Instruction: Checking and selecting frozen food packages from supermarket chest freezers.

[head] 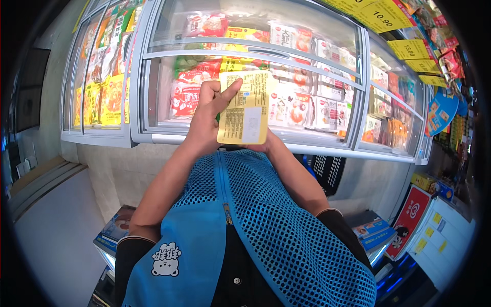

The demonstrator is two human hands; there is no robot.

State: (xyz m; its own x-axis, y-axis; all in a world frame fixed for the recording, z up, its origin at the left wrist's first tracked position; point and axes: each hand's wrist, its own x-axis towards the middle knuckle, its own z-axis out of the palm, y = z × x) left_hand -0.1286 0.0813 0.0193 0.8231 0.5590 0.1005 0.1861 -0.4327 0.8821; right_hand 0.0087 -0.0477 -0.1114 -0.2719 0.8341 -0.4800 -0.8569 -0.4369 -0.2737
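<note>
A flat yellow food package [245, 107] with rounded corners, printed text and a white label stands upright before my chest. My left hand [211, 115] grips its left side, with a finger lying across its printed face. Most of my right hand [261, 144] is hidden behind the package; its visible part touches the lower right edge. Beyond both hands is a chest freezer [168, 139] with sliding glass lids. Inside lie red bags of frozen food [188, 100], white bags with shrimp pictures [293, 109] and other white packs [330, 115].
Another freezer section [101, 136] with yellow bags adjoins on the left, and a further section [387, 153] on the right. Yellow price tags [410, 50] hang at the upper right. A black perforated basket [326, 172] is below the freezer's edge. Blue boxes [374, 234] stand lower right.
</note>
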